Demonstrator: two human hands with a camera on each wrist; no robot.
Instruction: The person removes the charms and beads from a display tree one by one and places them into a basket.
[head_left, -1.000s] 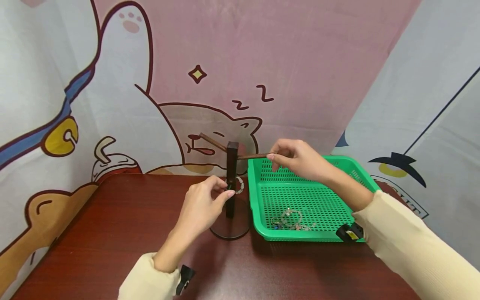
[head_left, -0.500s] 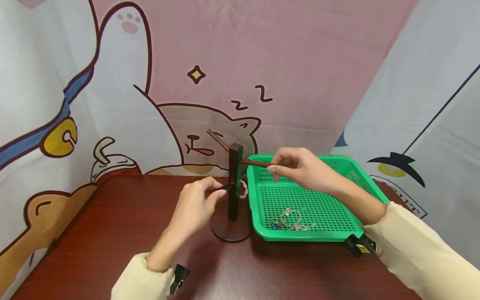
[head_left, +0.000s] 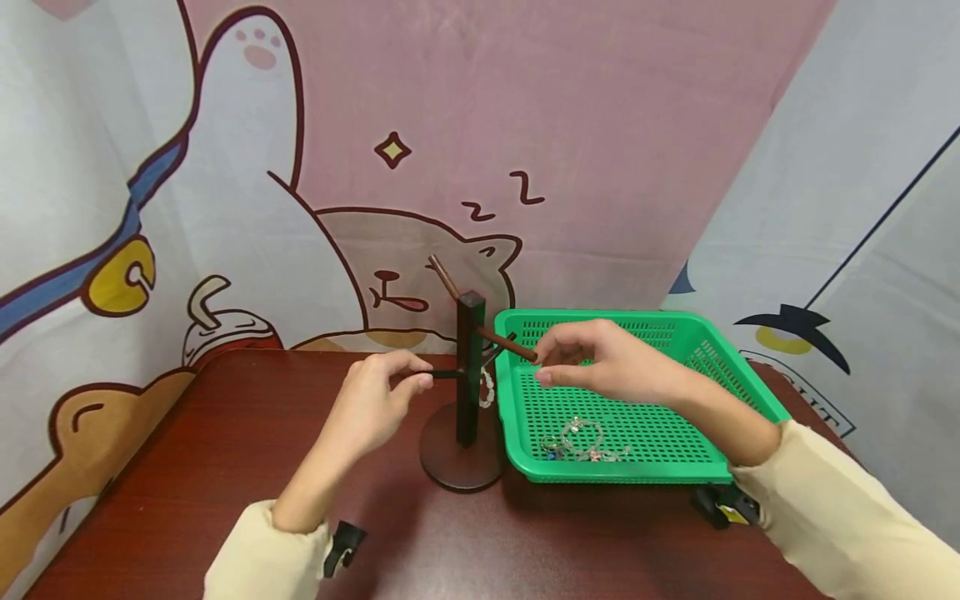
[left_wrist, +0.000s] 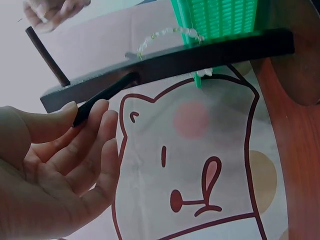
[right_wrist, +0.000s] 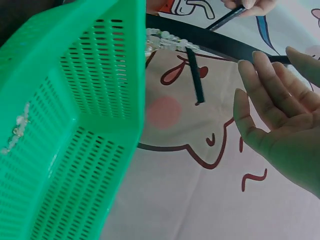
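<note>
A dark wooden bracelet stand (head_left: 468,375) has a round base (head_left: 461,467) and pegs at two heights. My left hand (head_left: 371,400) pinches the end of the lower left peg (left_wrist: 102,97) between thumb and fingers. The upper right peg (head_left: 506,342) slants toward me. Its tip is beside my right hand (head_left: 600,362), whose fingers (right_wrist: 265,90) are spread and loosely bent. Whether they touch the tip I cannot tell. A pale beaded bracelet (head_left: 487,389) hangs on the lower peg behind the post, next to the green basket.
The green plastic basket (head_left: 615,472) stands right of the stand, close to it. Several bracelets (head_left: 583,437) lie near its front left corner. Another upper peg (head_left: 444,275) points back toward the cartoon-printed cloth (head_left: 585,150). The table (head_left: 247,433) is reddish-brown.
The stand has turned, its upper right peg swinging toward me and the far one to the right. My left hand has moved left, gripping the lower peg. My right hand has lowered and loosened.
</note>
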